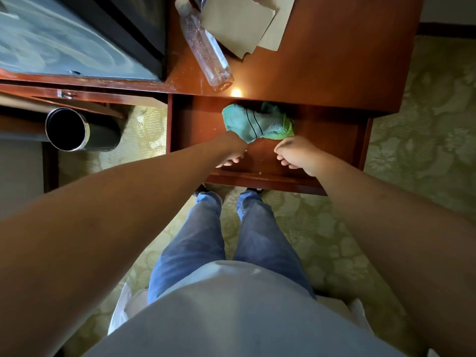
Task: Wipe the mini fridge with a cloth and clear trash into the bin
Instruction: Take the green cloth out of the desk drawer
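Left hand (pixel 233 148) pinches the green cloth (pixel 257 122) in the open drawer (pixel 334 140).

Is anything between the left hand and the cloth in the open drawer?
Nothing visible. The left hand already reaches the near corner of the green cloth, which lies on the drawer floor. The right hand hovers beside it, fingers curled, apparently holding nothing. The plastic bottle lies on the desktop above, clear of the drawer.

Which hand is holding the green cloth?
The left hand. It pinches the near corner of the green cloth lying in the open drawer. The right hand is curled beside it, apart from the cloth.
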